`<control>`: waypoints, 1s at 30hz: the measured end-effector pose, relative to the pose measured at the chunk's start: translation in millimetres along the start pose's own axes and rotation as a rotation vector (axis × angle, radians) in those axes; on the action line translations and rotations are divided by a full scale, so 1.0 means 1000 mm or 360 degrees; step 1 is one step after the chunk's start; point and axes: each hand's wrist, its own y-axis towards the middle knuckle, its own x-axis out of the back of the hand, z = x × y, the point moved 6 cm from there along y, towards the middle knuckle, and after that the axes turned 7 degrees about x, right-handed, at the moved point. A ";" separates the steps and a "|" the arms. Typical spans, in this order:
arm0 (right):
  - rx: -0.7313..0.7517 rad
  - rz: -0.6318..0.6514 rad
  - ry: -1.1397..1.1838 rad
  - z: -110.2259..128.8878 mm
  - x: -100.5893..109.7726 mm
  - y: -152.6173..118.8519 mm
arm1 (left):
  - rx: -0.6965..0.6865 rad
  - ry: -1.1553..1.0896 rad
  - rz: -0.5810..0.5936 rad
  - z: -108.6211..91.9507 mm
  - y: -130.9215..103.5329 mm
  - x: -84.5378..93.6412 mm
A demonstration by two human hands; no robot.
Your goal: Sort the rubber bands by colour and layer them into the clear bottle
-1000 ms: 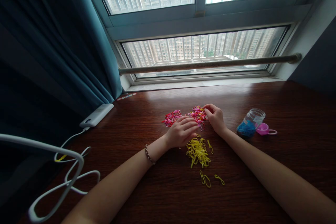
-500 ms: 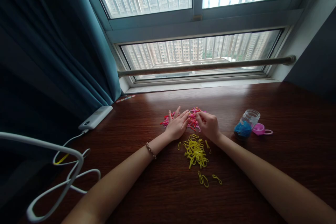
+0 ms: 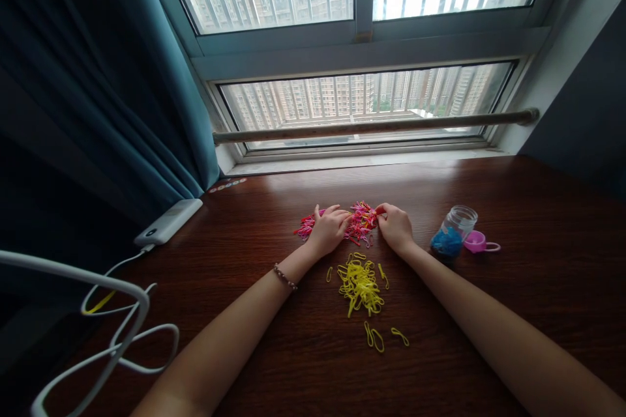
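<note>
A pile of pink and red rubber bands lies on the brown wooden table, with a few yellow bits among them. My left hand rests over the pile's middle, fingers apart and a little bent, covering part of it. At the pile's right edge, the thumb and fingers of my right hand are pinched together. Whatever sits between those fingertips is too small to make out. Nearer to me, between my forearms, is a heap of yellow rubber bands, with several loose ones around it.
Right of my right hand, a clear jar holds blue rubber bands, beside a pink lid with a loop. A white power bank and its white cable lie at left, by the blue curtain. Behind the table is a window.
My right hand has turned and shifted slightly right, its fingertips now at the pile's right edge. The fingers of my left hand have drawn in from a wider spread. The view has shifted slightly.
</note>
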 end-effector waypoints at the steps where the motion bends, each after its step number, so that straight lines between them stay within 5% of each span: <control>1: -0.0003 0.0002 0.0007 -0.001 0.000 0.001 | 0.0000 -0.0022 0.0008 0.001 0.000 -0.001; 13: -0.0008 -0.0100 0.0158 -0.009 -0.001 0.009 | -0.0072 -0.0678 -0.0340 0.011 0.001 0.019; 22: -0.0049 -0.0342 0.0578 -0.009 0.005 0.008 | 0.0124 -0.0867 -0.0350 0.023 0.001 0.018; 26: -0.0082 -0.0201 0.1160 0.006 0.002 0.007 | 0.0090 -0.0794 -0.0385 0.021 0.001 0.022; 30: 0.0001 0.0205 0.1613 0.035 -0.001 0.001 | 0.0215 -0.0865 -0.0384 0.027 0.001 0.019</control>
